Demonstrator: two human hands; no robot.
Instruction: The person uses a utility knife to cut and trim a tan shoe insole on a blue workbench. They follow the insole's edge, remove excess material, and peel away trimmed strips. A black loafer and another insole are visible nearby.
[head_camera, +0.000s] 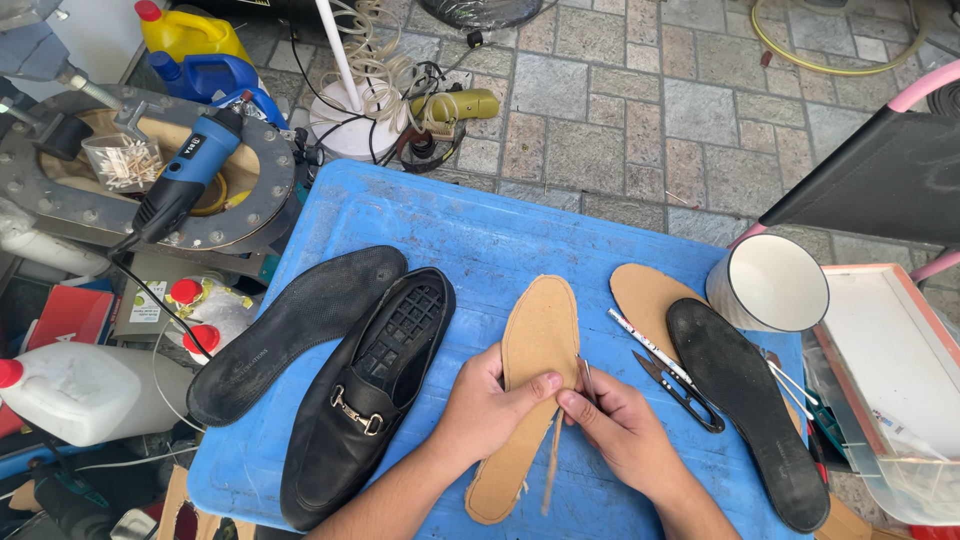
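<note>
Cardboard insole (538, 340), tan, foot-shaped, lying lengthwise on a blue plastic table (470, 215), toe end pointing away from the wearer.

Head view, items in hand:
- Left hand (487, 408): fingers closed over the insole's left edge at its waist, thumb pressed flat on top, pinning it down.
- Right hand (622, 432): fingers pinched round a thin metal blade (585, 377), tip at the insole's right edge.
- Thin strip (551, 465) of tan board hangs beside the insole's heel half, apparently a paring off that edge.

Step judged in hand: trimming the right edge to shape. The next move would call for a steady pin by the left hand and a cut that follows the outline.

Head view, items about:
- Black loafer (365, 400) with metal bit, on its side, just left of the insole.
- Black foam insole (295, 330), left of the loafer.
- Second tan insole (645, 295), partly under another black insole (750, 410), to the right.
- Thread snips (685, 393) and a pen (648, 345) between the two groups.
- White cup (768, 283), far right corner.
- Blue power tool (185, 175), off the table at left.
</note>
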